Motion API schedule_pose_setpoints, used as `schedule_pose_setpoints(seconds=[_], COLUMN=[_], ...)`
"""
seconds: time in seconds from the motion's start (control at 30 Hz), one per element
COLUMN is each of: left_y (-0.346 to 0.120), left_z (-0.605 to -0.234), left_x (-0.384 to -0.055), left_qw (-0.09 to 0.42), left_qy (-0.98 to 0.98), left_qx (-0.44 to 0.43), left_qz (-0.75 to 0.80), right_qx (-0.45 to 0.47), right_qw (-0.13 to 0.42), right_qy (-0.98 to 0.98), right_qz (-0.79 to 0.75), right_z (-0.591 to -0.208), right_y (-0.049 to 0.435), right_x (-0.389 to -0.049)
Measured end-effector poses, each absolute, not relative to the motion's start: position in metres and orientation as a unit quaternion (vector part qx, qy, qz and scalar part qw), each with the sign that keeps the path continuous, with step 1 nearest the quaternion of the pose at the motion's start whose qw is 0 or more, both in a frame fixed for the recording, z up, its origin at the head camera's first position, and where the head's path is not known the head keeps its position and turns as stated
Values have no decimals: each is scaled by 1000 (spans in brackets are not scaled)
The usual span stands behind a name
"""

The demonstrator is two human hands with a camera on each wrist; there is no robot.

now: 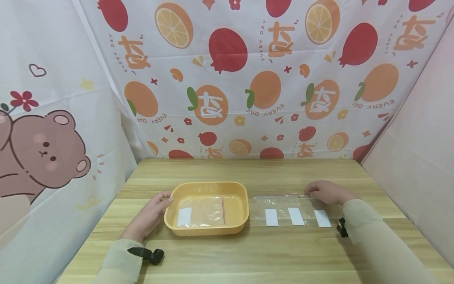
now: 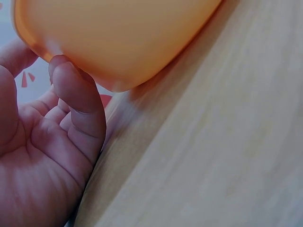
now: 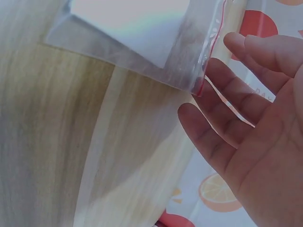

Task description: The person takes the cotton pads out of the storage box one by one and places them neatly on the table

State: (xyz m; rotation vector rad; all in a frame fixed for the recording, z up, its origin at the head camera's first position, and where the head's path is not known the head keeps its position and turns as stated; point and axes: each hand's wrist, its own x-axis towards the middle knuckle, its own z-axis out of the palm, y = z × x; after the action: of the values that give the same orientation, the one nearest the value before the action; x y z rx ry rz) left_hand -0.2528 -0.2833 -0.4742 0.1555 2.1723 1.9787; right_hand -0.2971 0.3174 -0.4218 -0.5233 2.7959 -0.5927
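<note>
My left hand (image 1: 149, 216) pinches the left rim of a yellow plastic basin (image 1: 213, 231), thumb outside. In the left wrist view, the thumb (image 2: 78, 87) presses the basin's (image 2: 128, 42) wall near its edge. Inside the basin lies a clear zip bag (image 1: 207, 209) with a red seal line and a white rectangle. Right of the basin, clear zip bags (image 1: 283, 203) with three white rectangles lie in a row. My right hand (image 1: 328, 192) is at the top edge of the rightmost one. Its relaxed fingers touch the red-striped edge of that bag (image 3: 177, 66) in the right wrist view.
The light wooden table (image 1: 248, 258) reaches back to a fruit-print cloth (image 1: 227, 134). A bear-print cloth (image 1: 53, 150) hangs at the left, and a plain pale cloth (image 1: 422, 138) at the right. Black straps with small devices (image 1: 150, 255) sit on both wrists.
</note>
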Motion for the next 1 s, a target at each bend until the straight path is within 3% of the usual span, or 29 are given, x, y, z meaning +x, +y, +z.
schedule_pose_setpoints(seconds=[0.47,1.0], left_y=[-283,-283], left_z=[-473,-474], left_x=[-252,-252], left_qw=[96,98], left_qy=[733,734], left_qx=[50,54], left_qz=[671,670], right_qx=[-176,-191], right_qw=[72,162], right_qy=[940,800], right_qz=[-285,-546], right_z=[-404,-363], right_y=[292,191], right_x=[-296,-270])
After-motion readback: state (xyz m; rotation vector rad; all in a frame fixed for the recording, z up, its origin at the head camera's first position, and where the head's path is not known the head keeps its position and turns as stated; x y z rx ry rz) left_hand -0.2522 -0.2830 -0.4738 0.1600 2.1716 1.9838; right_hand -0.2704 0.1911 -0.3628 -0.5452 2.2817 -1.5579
